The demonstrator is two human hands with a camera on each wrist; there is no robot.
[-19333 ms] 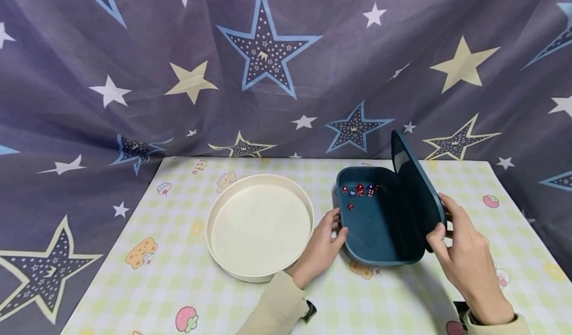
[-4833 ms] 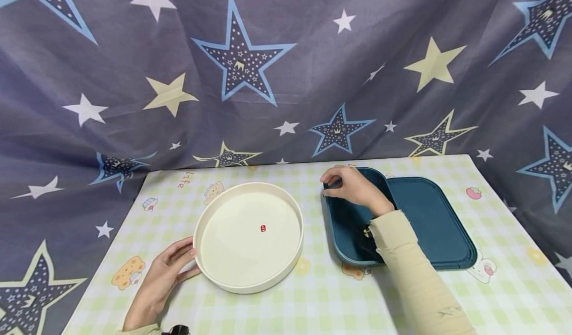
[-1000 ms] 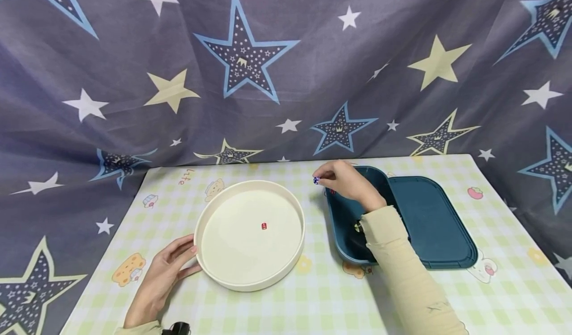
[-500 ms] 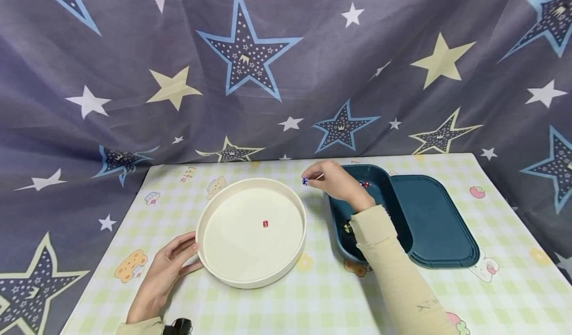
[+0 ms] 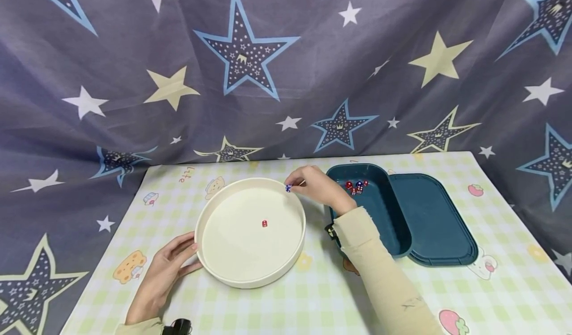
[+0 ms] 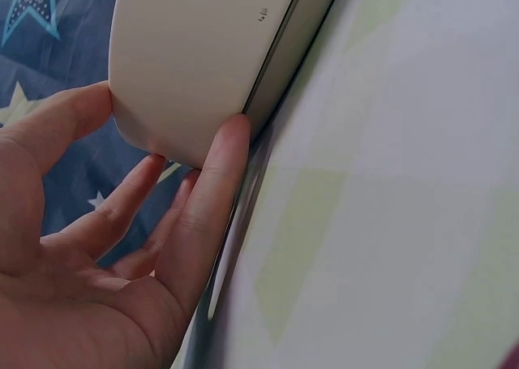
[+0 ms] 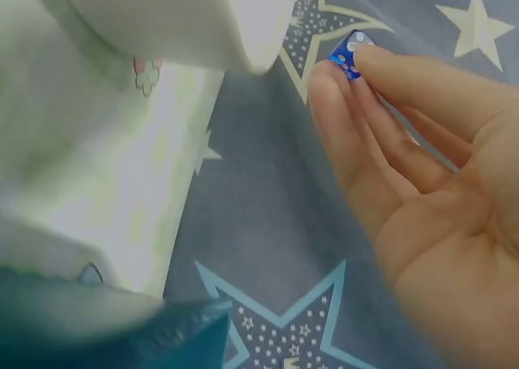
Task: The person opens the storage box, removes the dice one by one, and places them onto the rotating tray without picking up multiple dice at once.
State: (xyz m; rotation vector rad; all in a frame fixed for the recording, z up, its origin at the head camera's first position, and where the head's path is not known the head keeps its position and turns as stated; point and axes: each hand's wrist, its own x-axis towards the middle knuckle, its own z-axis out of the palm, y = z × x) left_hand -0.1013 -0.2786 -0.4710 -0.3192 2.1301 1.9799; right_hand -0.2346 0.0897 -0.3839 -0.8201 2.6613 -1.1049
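In the head view my right hand (image 5: 316, 186) pinches a blue die (image 5: 288, 188) between thumb and fingertips, above the back right rim of a round cream tray (image 5: 241, 255). The right wrist view shows the blue die (image 7: 350, 54) at the fingertips, with white pips. One red die (image 5: 264, 223) lies on the tray's floor, right of centre. Against the tray's left wall rest the fingertips of my left hand (image 5: 163, 270). In the left wrist view those fingers (image 6: 215, 178) are spread and touch the outer wall of the tray (image 6: 182, 69).
Right of the tray stands a dark teal box (image 5: 389, 226) with several red and blue dice (image 5: 357, 187) at its back end, partly behind the right forearm. Its flat teal lid (image 5: 435, 221) lies to the right. A star-patterned curtain (image 5: 277, 77) hangs behind the checked tablecloth (image 5: 250, 312).
Earlier the lid was being swung open, and the tray held no die. Lately my right hand has carried the blue die left from the box to the tray's rim. My left hand stays put.
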